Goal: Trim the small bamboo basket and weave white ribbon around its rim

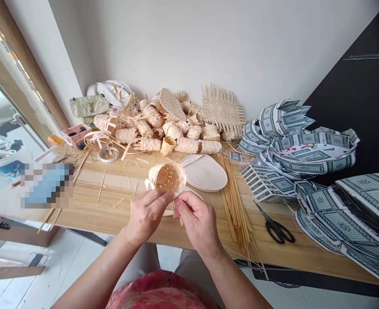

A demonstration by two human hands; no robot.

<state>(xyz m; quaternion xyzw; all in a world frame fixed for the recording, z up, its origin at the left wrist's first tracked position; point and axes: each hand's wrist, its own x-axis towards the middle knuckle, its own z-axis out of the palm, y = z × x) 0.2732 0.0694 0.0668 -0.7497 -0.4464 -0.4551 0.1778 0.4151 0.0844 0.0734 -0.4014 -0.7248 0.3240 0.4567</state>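
Observation:
A small woven basket [168,175] of pale strips is tilted with its open mouth toward me, above the table's front part. My left hand [149,214] is closed on the basket's lower rim. Close beside it, my right hand [194,219] has its thumb and fingers pinched together near the rim; what they hold is too small to make out. A white flat piece [194,193] shows partly behind my hands. Just behind and to the right lies a stack of pale oval pieces [205,172].
Several woven tubes [152,116] are heaped by the wall, with a tape roll [108,154] in front. Long thin strips [236,206] and black scissors [278,227] lie to the right. Folded-card baskets [315,150] fill the right side.

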